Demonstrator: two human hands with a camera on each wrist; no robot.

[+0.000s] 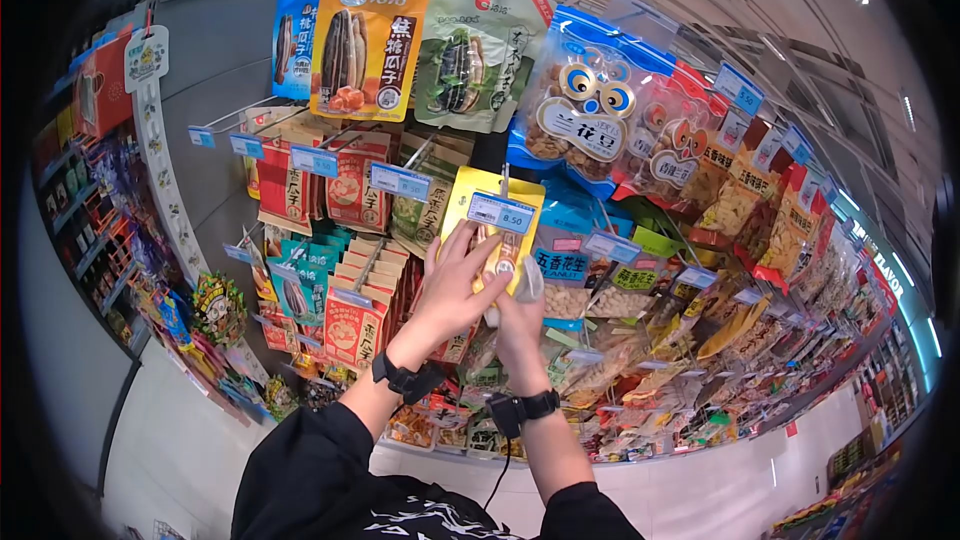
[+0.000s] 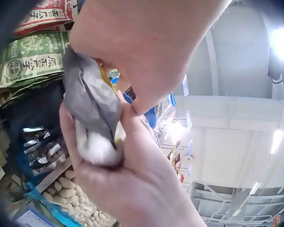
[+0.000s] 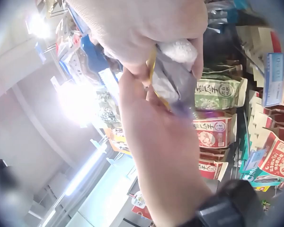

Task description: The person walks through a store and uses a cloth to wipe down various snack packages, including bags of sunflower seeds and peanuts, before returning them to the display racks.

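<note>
Gripping the lower end of a yellow snack packet (image 1: 492,230) with the right hand (image 1: 520,315), fingers curled round its bottom, while the left hand (image 1: 452,285) lies flat against its front, fingers straight. Hanging from a peg under a blue price tag (image 1: 500,212), among sunflower-seed bags (image 1: 368,40) and peanut packs (image 1: 565,285) on the shop's display wall.

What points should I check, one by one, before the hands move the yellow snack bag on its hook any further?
1. Left hand on the yellow plastic snack bag: ok, fingers lie against its front.
2. Right hand grip: ok, it pinches the bag's lower end; both wrist views show the silver back between the fingers.
3. Bag's hole on the metal peg: cannot tell, the white price tag covers it.
4. Neighbouring blue peanut bag: ok, hanging, not caught.
5. Bag undamaged: cannot tell, it is crumpled in the grip.
</note>
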